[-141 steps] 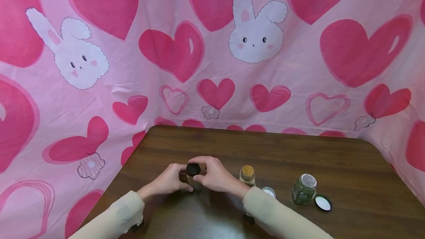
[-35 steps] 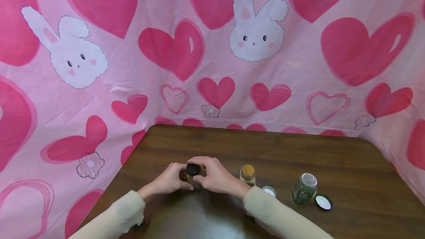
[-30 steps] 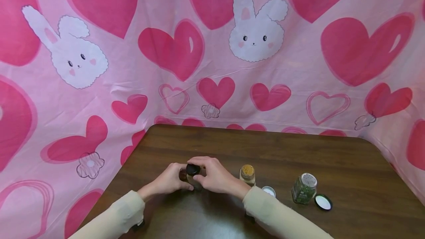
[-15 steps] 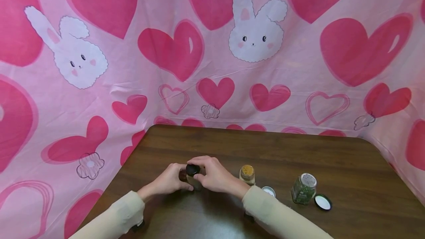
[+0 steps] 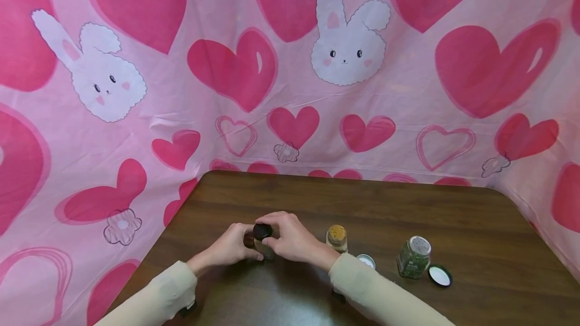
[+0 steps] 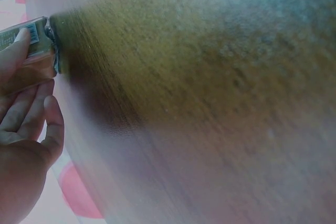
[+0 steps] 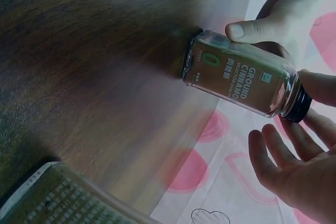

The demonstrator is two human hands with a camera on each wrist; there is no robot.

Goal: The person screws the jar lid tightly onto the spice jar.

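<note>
A glass spice jar (image 7: 233,74) labelled ground cinnamon stands upright on the left part of the table, wearing a black cap (image 5: 262,231). My left hand (image 5: 228,245) holds the jar's body from the left, its thumb lying against the glass in the right wrist view. From the right, my right hand (image 5: 292,238) pinches the cap between thumb and fingers. The cap sits on the jar's neck; whether it is loose I cannot tell. In the left wrist view only the jar's lower part (image 6: 39,59) shows beside the left hand's fingers.
Right of my hands is an uncapped jar of yellow-brown powder (image 5: 337,235), a white-lined lid (image 5: 366,260) beside it. Farther right stands a jar of green herbs (image 5: 414,260) with a perforated top, its dark-rimmed lid (image 5: 440,275) lying nearby. Pink cloth (image 5: 290,89) hangs behind the table.
</note>
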